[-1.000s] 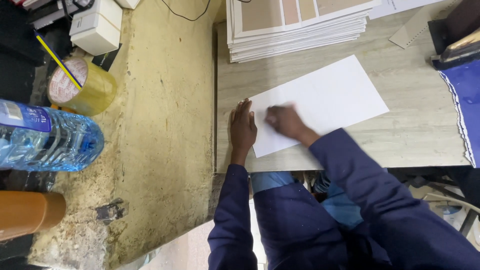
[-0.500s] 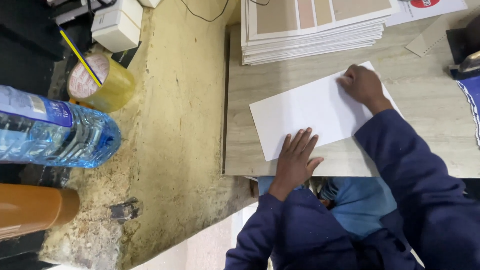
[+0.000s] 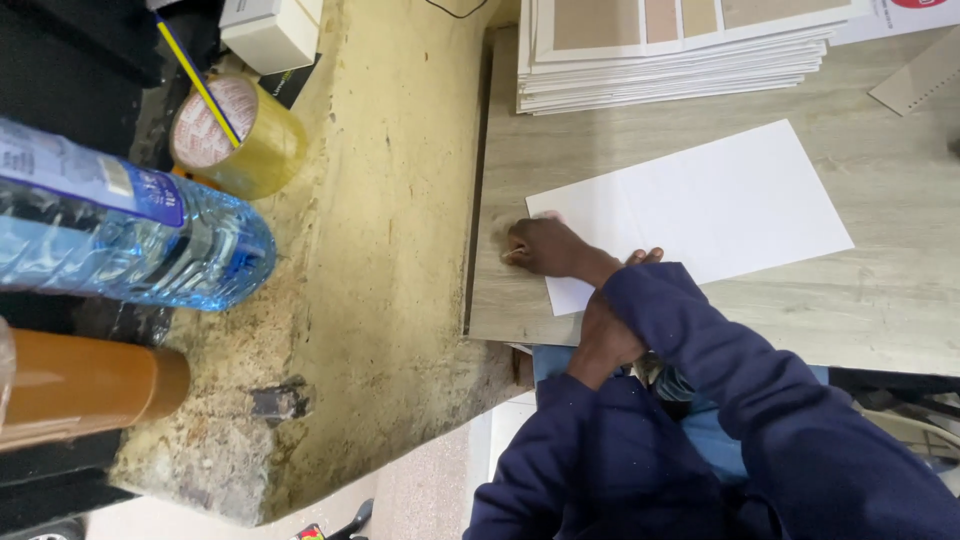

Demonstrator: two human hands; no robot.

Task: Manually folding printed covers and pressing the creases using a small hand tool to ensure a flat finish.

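A white sheet of paper lies flat on the pale wooden table, with a faint crease line across its left part. My right hand reaches across my body to the sheet's left edge and presses there with its fingers curled in. My left hand rests at the sheet's near edge, mostly hidden under my right forearm in its dark blue sleeve; only its fingertips show beyond the sleeve. Neither hand holds anything.
A thick stack of printed sheets with tan panels sits at the table's far side. Left of the table, a rough yellowish ledge carries a tape roll with a pencil across it, a water bottle, a brown cylinder and a white box.
My right hand has swept from the sheet's far right corner to its left edge, crossing over my left arm. My left hand has stayed at the near edge.
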